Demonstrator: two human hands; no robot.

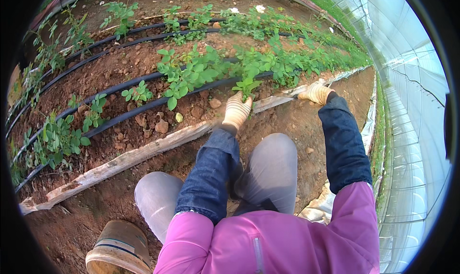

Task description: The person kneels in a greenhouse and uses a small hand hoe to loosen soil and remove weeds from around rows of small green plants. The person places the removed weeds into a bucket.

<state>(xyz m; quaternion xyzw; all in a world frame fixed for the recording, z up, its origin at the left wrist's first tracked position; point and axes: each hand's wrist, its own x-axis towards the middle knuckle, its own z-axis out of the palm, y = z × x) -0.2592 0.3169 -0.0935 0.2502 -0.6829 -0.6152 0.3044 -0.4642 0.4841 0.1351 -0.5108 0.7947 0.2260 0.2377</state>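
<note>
My left hand [238, 110], in a striped cream glove, grips a small bunch of green leafy plants [247, 86] at the near edge of a soil bed. The leaves stick up above the fingers, and their lower ends are mostly hidden. To the right, my gloved right hand [316, 93] is closed at the bed's wooden edging board [143, 157]. It appears to hold a hand tool [287, 99] with a thin blade lying along the board; the glove hides most of the handle. Rose-like bushes [194, 71] grow just beyond my left hand.
Black irrigation pipes [133, 113] run along the reddish bed [125, 65], among stones [161, 126] and leafy plants. A dirty plastic bucket [122, 243] lies tilted at lower left. My knees [273, 162] are close to the board. Translucent greenhouse sheeting [409, 130] rises at right.
</note>
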